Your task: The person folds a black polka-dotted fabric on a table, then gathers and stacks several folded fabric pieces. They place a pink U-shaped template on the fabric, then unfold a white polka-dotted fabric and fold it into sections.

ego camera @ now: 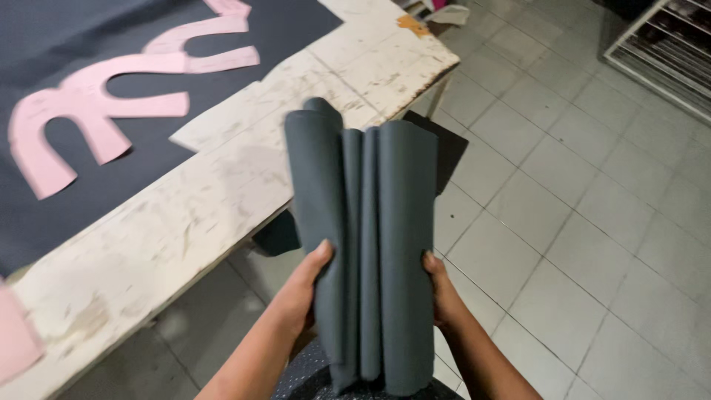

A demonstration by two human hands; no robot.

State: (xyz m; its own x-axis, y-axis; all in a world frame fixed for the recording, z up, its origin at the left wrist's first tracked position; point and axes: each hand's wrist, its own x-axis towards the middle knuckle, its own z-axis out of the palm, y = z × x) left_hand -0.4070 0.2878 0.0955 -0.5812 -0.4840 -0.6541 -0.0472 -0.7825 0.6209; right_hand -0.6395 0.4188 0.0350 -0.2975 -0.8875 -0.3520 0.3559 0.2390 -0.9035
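A folded bundle of dark grey fabric (370, 222) stands upright in front of me, its layers bunched in vertical folds. My left hand (304, 285) grips its left edge, thumb on the front. At the right edge, my right hand (438, 289) holds the bundle from behind, with only the thumb side showing. The bundle hangs over the floor, just off the corner of a worn white table (222, 200).
Dark fabric (74, 200) lies spread on the table with pink curved pattern pieces (96, 104) on it. A pink piece (15, 333) shows at the left edge. Grey tiled floor (578, 222) stretches right; a white rack (666, 52) stands at the top right.
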